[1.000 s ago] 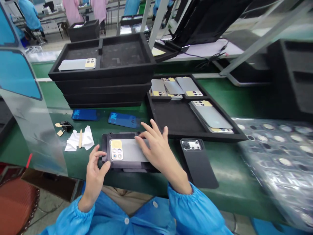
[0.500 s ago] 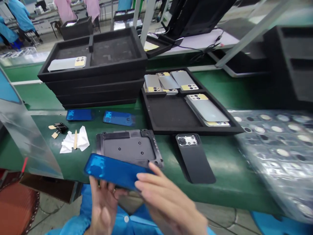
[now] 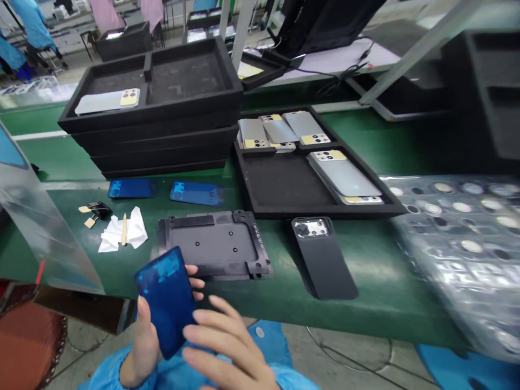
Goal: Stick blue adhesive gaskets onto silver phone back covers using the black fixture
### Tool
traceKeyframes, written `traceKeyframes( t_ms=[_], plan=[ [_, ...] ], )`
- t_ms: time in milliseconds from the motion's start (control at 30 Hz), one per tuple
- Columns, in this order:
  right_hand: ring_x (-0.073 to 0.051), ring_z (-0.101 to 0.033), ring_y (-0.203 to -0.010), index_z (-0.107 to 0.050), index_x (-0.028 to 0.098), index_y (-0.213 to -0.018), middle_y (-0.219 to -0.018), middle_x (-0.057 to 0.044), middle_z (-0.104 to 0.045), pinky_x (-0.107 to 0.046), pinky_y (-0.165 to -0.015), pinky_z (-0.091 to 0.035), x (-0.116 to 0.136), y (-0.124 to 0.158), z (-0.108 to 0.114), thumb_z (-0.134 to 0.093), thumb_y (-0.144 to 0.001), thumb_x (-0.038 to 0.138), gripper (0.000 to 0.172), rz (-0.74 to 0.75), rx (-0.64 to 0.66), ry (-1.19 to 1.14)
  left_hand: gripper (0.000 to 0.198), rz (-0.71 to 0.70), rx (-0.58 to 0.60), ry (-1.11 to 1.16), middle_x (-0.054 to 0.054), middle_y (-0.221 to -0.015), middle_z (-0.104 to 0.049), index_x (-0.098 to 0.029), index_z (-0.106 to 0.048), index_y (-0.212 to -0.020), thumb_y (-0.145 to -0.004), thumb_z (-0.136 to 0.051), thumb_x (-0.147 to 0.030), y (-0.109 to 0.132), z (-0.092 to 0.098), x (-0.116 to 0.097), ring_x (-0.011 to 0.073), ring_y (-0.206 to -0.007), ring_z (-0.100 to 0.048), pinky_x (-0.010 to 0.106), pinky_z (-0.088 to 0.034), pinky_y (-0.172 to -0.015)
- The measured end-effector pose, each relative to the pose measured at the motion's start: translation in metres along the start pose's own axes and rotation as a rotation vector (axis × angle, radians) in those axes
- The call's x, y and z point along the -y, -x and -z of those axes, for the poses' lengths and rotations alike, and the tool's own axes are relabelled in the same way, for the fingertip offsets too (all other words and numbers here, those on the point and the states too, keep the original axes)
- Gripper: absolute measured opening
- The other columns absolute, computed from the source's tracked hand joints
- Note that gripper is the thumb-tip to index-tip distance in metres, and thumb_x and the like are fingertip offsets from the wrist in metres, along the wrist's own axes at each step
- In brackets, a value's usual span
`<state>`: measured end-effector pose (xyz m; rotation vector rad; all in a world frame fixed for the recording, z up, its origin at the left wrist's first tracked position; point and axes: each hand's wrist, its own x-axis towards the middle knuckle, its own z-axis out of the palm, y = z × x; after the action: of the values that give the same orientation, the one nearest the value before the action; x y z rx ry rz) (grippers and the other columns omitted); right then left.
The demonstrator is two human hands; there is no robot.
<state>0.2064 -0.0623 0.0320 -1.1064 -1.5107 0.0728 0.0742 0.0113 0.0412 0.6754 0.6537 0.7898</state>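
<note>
My left hand (image 3: 143,340) grips a blue film-covered phone back panel (image 3: 167,306), thumb along one edge and fingers round the other. The panel is tilted up, near the table's front edge. My right hand (image 3: 231,346) is open beside its lower right side, fingers spread; whether the fingertips touch it I cannot tell. Just beyond lies a dark metal fixture plate (image 3: 215,246) with a shallow recess. Two more blue panels, a left one (image 3: 130,188) and a right one (image 3: 195,193), lie flat behind it. A black phone (image 3: 325,260) rests to the right.
A stack of black trays (image 3: 158,143) stands at the back left. A black tray (image 3: 280,187) holds several silver phone backs. Clear plastic blister trays (image 3: 459,244) lie right. White tissue (image 3: 138,230), a wooden stick (image 3: 124,230) and a black clip (image 3: 98,209) are at left.
The blue panel has turned from lying sideways to more upright and moved lower, toward my body. My right hand has moved left and down, its fingers spreading from the panel's end.
</note>
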Motion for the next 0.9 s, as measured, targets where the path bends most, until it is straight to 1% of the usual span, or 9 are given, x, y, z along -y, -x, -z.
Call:
traceKeyframes(
  t_ms=[100, 200, 267, 400, 467, 567, 700, 767, 900],
  plan=[
    [-0.02, -0.06, -0.133, -0.071, 0.018, -0.105, -0.112, -0.01, -0.075, -0.039, -0.125, -0.038, -0.002, -0.008, 0.011, -0.049, -0.108, 0.035, 0.027, -0.069, -0.136, 0.164, 0.081, 0.057, 0.162, -0.184, 0.013, -0.129, -0.071, -0.025, -0.067, -0.138, -0.086, -0.046, -0.083, 0.003, 0.004, 0.002, 0.0334, -0.116, -0.067, 0.048, -0.052, -0.105],
    [-0.021, -0.04, -0.15, -0.066, 0.022, -0.094, -0.136, -0.011, -0.061, -0.041, -0.13, -0.026, -0.003, -0.021, 0.014, -0.056, -0.105, 0.026, 0.015, -0.147, -0.094, 0.208, 0.073, 0.139, 0.397, -0.509, 0.014, -0.139, -0.066, -0.025, -0.06, -0.145, -0.097, -0.035, -0.073, 0.002, 0.007, -0.006, 0.0338, -0.129, -0.06, 0.051, -0.04, -0.117],
    [-0.02, -0.033, -0.154, -0.06, 0.023, -0.088, -0.141, -0.009, -0.057, -0.041, -0.132, -0.02, -0.002, -0.028, 0.014, -0.058, -0.103, 0.02, 0.016, -0.176, -0.053, 0.189, 0.073, 0.179, 0.503, -0.615, 0.016, -0.138, -0.066, -0.022, -0.06, -0.145, -0.1, -0.028, -0.07, -0.001, 0.007, -0.014, 0.0334, -0.129, -0.06, 0.05, -0.039, -0.117],
    [-0.022, -0.04, -0.151, -0.054, 0.022, -0.089, -0.133, -0.012, -0.062, -0.042, -0.131, -0.024, 0.001, -0.031, 0.012, -0.062, -0.101, 0.023, 0.015, -0.177, -0.068, 0.137, 0.083, 0.189, 0.645, -0.661, 0.017, -0.13, -0.069, -0.018, -0.065, -0.138, -0.097, -0.024, -0.076, -0.009, 0.002, -0.026, 0.0333, -0.118, -0.064, 0.046, -0.048, -0.105],
    [-0.022, -0.044, -0.148, -0.051, 0.023, -0.085, -0.128, -0.01, -0.066, -0.044, -0.13, -0.025, 0.001, -0.029, 0.011, -0.062, -0.101, 0.023, 0.02, -0.183, -0.06, 0.104, 0.08, 0.197, 0.657, -0.692, 0.017, -0.129, -0.069, -0.017, -0.065, -0.137, -0.097, -0.026, -0.075, -0.01, 0.002, -0.027, 0.0323, -0.115, -0.065, 0.044, -0.048, -0.102],
    [-0.021, -0.047, -0.146, -0.051, 0.023, -0.084, -0.121, -0.007, -0.07, -0.043, -0.131, -0.024, -0.003, -0.026, 0.013, -0.065, -0.099, 0.021, 0.021, -0.199, -0.04, 0.028, 0.08, 0.2, 0.662, -0.696, 0.019, -0.132, -0.068, -0.017, -0.062, -0.141, -0.098, -0.025, -0.074, -0.008, 0.006, -0.026, 0.0322, -0.115, -0.064, 0.045, -0.048, -0.102],
    [-0.023, -0.043, -0.15, -0.054, 0.024, -0.087, -0.129, -0.005, -0.068, -0.04, -0.13, -0.026, -0.008, -0.026, 0.019, -0.078, -0.091, 0.022, 0.025, -0.292, 0.002, -0.183, 0.074, 0.151, 0.729, -0.653, 0.019, -0.14, -0.065, -0.021, -0.059, -0.145, -0.1, -0.026, -0.07, -0.005, 0.009, -0.027, 0.0344, -0.125, -0.061, 0.05, -0.043, -0.111],
    [-0.022, -0.043, -0.15, -0.053, 0.024, -0.083, -0.129, -0.003, -0.068, -0.036, -0.129, -0.029, -0.008, -0.026, 0.021, -0.08, -0.089, 0.024, 0.028, -0.343, -0.046, -0.272, 0.067, 0.13, 0.782, -0.587, 0.019, -0.14, -0.065, -0.023, -0.056, -0.148, -0.103, -0.026, -0.064, -0.004, 0.009, -0.03, 0.0342, -0.129, -0.06, 0.05, -0.043, -0.112],
    [-0.02, -0.05, -0.145, -0.051, 0.024, -0.076, -0.121, -0.001, -0.071, -0.033, -0.124, -0.037, -0.007, -0.025, 0.024, -0.081, -0.088, 0.027, 0.032, -0.408, -0.16, -0.357, 0.062, 0.063, 0.808, -0.476, 0.019, -0.129, -0.069, -0.024, -0.052, -0.15, -0.105, -0.03, -0.059, -0.002, 0.016, -0.03, 0.0309, -0.112, -0.068, 0.044, -0.053, -0.097]
  ],
)
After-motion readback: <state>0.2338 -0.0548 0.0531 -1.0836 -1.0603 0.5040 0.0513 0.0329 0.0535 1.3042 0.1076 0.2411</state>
